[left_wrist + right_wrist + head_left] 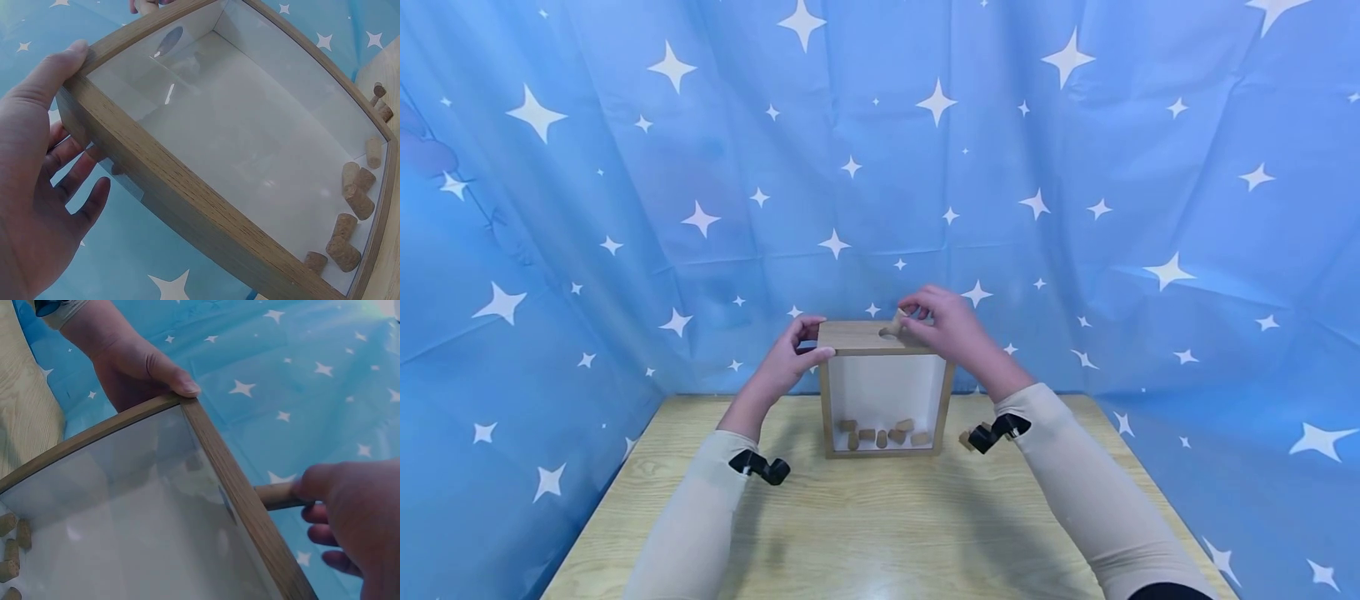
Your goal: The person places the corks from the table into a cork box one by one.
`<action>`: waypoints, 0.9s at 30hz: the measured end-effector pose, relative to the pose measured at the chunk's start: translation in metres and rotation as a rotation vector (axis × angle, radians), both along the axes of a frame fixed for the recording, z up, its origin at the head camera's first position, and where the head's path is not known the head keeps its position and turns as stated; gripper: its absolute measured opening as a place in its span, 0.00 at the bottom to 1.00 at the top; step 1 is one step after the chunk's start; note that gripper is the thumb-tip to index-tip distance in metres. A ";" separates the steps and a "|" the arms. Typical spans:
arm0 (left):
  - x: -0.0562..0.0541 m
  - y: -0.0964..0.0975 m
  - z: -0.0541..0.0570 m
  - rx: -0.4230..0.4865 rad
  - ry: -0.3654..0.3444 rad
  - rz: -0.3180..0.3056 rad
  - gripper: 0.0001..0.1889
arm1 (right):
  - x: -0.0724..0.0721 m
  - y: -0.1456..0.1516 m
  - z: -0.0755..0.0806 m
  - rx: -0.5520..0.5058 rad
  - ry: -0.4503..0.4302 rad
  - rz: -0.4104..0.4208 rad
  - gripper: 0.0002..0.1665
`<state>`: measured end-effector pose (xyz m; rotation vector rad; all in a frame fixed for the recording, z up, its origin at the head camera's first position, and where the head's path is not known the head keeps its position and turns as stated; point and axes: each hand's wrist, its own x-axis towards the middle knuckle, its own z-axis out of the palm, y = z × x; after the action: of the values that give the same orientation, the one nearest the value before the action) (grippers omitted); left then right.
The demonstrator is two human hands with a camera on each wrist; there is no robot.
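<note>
A shallow wooden box [826, 407] with a clear front stands upright on the table, a round hole in its top side. At its upper left corner my left hand [786, 360] grips the frame, thumb on the front edge and fingers toward the back. My right hand [951, 327] pinches a cork [275, 496] between thumb and finger. That cork's lower end is at the hole [889, 332]; how far it goes in, I cannot tell. Several corks [357, 201] lie loose along the box's bottom, behind the clear panel.
Just right of the box, a few more corks [966, 439] lie on the wooden table [865, 525], partly hidden by the right wrist's black camera mount [992, 432]. A blue curtain [880, 167] with white stars hangs behind and on both sides.
</note>
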<state>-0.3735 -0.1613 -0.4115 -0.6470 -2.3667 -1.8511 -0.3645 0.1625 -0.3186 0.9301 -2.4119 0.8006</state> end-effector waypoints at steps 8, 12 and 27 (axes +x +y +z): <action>0.000 0.001 0.001 -0.012 -0.005 0.013 0.36 | -0.002 -0.007 0.000 0.092 -0.032 0.002 0.14; 0.000 0.001 0.001 -0.008 -0.010 0.009 0.36 | -0.002 -0.010 -0.001 0.111 -0.031 0.006 0.14; -0.001 0.001 0.001 0.015 -0.009 -0.001 0.34 | 0.000 -0.002 -0.003 0.033 -0.059 0.039 0.11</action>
<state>-0.3749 -0.1606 -0.4104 -0.6405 -2.3564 -1.8741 -0.3645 0.1600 -0.3211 0.9830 -2.4713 0.8147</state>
